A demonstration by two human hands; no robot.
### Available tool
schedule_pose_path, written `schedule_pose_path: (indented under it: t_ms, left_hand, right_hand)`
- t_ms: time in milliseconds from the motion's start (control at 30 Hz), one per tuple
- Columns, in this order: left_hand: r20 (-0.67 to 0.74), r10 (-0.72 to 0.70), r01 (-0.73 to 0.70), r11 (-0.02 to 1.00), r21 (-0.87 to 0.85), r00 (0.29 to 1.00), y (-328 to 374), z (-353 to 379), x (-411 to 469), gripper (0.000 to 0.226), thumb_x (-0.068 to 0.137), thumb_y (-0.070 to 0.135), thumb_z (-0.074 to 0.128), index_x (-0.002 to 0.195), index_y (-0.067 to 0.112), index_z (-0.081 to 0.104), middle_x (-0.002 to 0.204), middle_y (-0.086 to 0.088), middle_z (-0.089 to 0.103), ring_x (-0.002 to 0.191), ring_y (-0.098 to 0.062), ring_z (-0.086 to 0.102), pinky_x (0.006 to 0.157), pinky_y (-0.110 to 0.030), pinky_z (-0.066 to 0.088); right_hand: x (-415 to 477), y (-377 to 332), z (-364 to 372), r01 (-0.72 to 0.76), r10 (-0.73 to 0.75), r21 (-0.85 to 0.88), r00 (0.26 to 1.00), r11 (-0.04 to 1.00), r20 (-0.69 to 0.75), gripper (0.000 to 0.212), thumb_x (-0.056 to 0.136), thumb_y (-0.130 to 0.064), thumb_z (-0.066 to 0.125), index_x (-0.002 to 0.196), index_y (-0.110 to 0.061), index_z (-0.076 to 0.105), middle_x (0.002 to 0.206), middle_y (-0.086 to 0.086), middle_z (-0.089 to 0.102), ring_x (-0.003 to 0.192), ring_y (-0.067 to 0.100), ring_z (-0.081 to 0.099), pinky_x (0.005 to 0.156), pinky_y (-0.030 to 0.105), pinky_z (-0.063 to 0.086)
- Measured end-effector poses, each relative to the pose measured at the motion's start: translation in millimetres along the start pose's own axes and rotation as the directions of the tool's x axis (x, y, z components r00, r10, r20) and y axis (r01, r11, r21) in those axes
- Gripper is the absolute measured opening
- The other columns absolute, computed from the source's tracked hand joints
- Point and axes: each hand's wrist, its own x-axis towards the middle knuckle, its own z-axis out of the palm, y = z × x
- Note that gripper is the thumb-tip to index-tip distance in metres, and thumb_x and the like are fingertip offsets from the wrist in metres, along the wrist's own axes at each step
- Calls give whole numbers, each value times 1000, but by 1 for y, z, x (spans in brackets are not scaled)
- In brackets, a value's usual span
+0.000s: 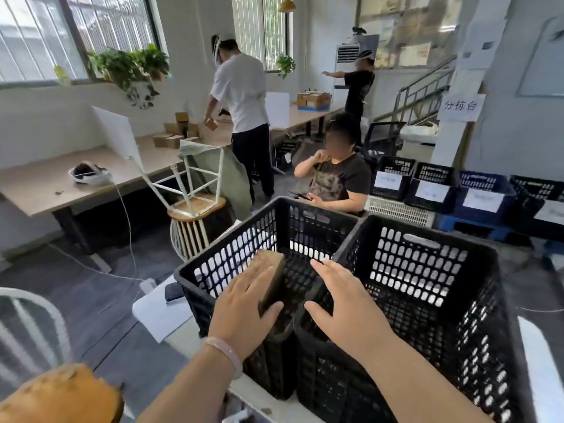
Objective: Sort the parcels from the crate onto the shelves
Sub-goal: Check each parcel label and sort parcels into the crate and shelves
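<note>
While the parcel (pixel 272 268) stands on edge in the left crate (pixel 227 239), long axis running 6-to-12, the left hand (pixel 244 309) has it: fingers flat along its face, thumb hooked round the near end. The right hand (pixel 348 306) hovers at its 3 o'clock, spread and holding nothing, over the rim of the right crate (pixel 427 264). No other parcels visible in either crate, and no shelves in view.

White table (pixel 155 312) carries a left crate (pixel 238 254), right crate (pixel 421 270) and phone (pixel 174 292)
</note>
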Motion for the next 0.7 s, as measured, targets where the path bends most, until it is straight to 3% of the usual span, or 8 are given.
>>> schedule_pose_path:
  t_ms: [200, 433, 533, 633, 700]
  left_hand:
    - [135, -118, 114, 993, 34, 984, -44, 21, 69, 69, 92, 53, 54, 153, 40, 23, 161, 6, 20, 148, -19, 17, 120, -37, 18]
    - [285, -214, 196, 976, 91, 934, -86, 50, 136, 69, 94, 54, 51, 154, 37, 23, 162, 4, 18, 149, -20, 16, 119, -35, 18]
    - [366, -247, 226, 969, 99, 897, -105, 64, 155, 70, 93, 56, 52, 154, 40, 22, 162, 3, 19, 148, -21, 16, 119, -39, 21]
    - [440, -266, 252, 963, 90, 858, -125, 84, 175, 71, 90, 53, 56, 153, 41, 24, 161, 3, 20, 148, -22, 19, 120, -40, 23]
    - [503, -279, 286, 956, 65, 818, -133, 95, 188, 73, 90, 47, 59, 154, 37, 23, 162, -2, 19, 147, -26, 22, 119, -39, 24]
  right_hand:
    - [85, 14, 43, -69, 62, 86, 994, 994, 85, 70, 92, -48, 53, 151, -34, 18, 157, -8, 21, 145, 7, 11, 118, 30, 16]
    - [177, 35, 93, -198, 168, 82, 945, 977, 280, 72, 90, -44, 57, 151, -30, 21, 156, -4, 23, 144, 14, 18, 117, 35, 22]
    - [202, 43, 115, -318, 278, 49, 886, 947, 372, 69, 89, -41, 59, 148, -29, 27, 147, -4, 35, 135, 18, 35, 107, 35, 36]
    - [220, 46, 145, -445, 379, 33, 797, 895, 471, 61, 81, -46, 61, 137, -32, 43, 131, -4, 52, 112, 18, 55, 92, 34, 49]
    - [228, 51, 169, -497, 426, -17, 725, 868, 541, 58, 81, -47, 60, 135, -29, 45, 128, -1, 54, 106, 19, 58, 87, 35, 51]
